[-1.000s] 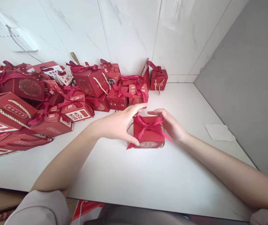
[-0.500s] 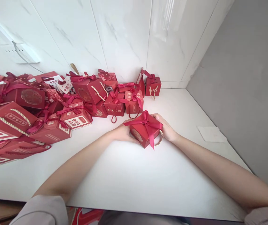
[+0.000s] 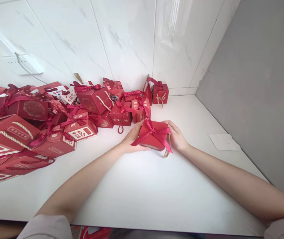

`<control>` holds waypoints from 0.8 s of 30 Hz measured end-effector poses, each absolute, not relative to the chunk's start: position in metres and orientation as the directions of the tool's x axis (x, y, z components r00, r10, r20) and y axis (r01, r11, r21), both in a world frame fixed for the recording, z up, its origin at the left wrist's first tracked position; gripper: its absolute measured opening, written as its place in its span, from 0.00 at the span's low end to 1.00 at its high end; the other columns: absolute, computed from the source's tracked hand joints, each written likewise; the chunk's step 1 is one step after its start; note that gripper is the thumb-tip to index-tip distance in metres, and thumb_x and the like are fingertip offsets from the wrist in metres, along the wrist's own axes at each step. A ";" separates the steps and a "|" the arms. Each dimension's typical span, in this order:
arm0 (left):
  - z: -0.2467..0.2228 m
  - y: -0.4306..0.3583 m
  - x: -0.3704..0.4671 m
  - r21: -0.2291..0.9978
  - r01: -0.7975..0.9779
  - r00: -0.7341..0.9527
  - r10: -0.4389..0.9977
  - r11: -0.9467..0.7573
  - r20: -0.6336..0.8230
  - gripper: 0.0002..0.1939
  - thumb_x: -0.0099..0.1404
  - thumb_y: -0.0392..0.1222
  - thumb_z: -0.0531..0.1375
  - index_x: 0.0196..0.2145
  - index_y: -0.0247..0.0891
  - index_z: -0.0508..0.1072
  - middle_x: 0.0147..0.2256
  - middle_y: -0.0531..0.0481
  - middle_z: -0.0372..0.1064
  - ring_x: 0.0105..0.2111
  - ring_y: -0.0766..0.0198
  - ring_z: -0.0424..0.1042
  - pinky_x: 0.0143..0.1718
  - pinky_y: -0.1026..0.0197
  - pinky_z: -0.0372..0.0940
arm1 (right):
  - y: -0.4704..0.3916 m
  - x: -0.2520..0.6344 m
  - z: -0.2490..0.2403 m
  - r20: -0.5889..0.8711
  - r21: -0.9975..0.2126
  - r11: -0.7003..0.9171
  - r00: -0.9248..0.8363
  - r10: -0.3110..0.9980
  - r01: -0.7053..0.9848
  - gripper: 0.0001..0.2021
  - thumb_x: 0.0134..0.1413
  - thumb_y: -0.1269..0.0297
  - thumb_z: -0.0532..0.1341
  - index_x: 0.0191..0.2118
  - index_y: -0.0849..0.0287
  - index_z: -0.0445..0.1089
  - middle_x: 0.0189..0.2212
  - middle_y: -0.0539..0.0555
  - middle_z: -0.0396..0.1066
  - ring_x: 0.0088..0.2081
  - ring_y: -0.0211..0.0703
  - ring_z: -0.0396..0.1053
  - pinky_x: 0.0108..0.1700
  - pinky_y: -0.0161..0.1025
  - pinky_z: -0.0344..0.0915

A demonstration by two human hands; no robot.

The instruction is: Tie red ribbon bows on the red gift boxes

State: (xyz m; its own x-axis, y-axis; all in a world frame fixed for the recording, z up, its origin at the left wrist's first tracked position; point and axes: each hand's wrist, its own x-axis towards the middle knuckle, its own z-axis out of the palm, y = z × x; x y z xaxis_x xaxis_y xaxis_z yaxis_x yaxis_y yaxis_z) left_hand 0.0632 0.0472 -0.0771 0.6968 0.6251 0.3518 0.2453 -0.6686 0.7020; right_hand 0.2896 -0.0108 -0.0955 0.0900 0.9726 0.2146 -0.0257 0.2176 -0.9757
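A red gift box with a bright ribbon bow on top is between my two hands, above the white table. My left hand grips its left side, with fingers partly hidden beneath and behind it. My right hand holds the right side, its fingers curled along the back corner. A twisted cream cord handle hangs from the box's near right side. Just beyond the held box stands another red box with a ribbon and printed lettering.
Many similar red boxes are piled along the left and back of the table. One small red box stands by the tiled wall. A flat white paper lies at right, near the grey wall. A socket with a cable is at upper left.
The held box has turned between my hands, so its front edge now faces me more squarely and its cord handle has shifted. The camera view has tilted slightly.
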 end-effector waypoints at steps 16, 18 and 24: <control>-0.071 0.059 0.048 0.477 0.399 0.601 0.617 -0.783 0.509 0.44 0.51 0.47 0.70 0.61 0.46 0.52 0.58 0.38 0.60 0.58 0.48 0.65 0.56 0.44 0.64 | -0.018 0.290 -0.098 0.322 -0.918 0.369 -0.268 0.908 0.147 0.50 0.50 0.61 0.70 0.71 0.47 0.39 0.65 0.60 0.56 0.59 0.53 0.66 0.60 0.53 0.65; -0.070 0.058 0.049 0.451 0.360 0.640 0.568 -0.817 0.518 0.44 0.52 0.45 0.70 0.61 0.43 0.53 0.59 0.37 0.59 0.61 0.48 0.62 0.59 0.44 0.62 | -0.018 0.290 -0.099 0.312 -0.927 0.352 -0.255 0.915 0.129 0.54 0.50 0.61 0.70 0.72 0.46 0.33 0.69 0.60 0.50 0.61 0.53 0.64 0.62 0.53 0.63; -0.071 0.064 0.045 0.435 0.310 0.708 0.511 -0.845 0.487 0.54 0.53 0.48 0.70 0.68 0.46 0.42 0.65 0.35 0.52 0.65 0.45 0.55 0.62 0.39 0.59 | -0.016 0.291 -0.098 0.284 -0.950 0.307 -0.263 0.922 0.050 0.54 0.51 0.60 0.69 0.72 0.48 0.30 0.66 0.61 0.57 0.61 0.53 0.66 0.61 0.52 0.64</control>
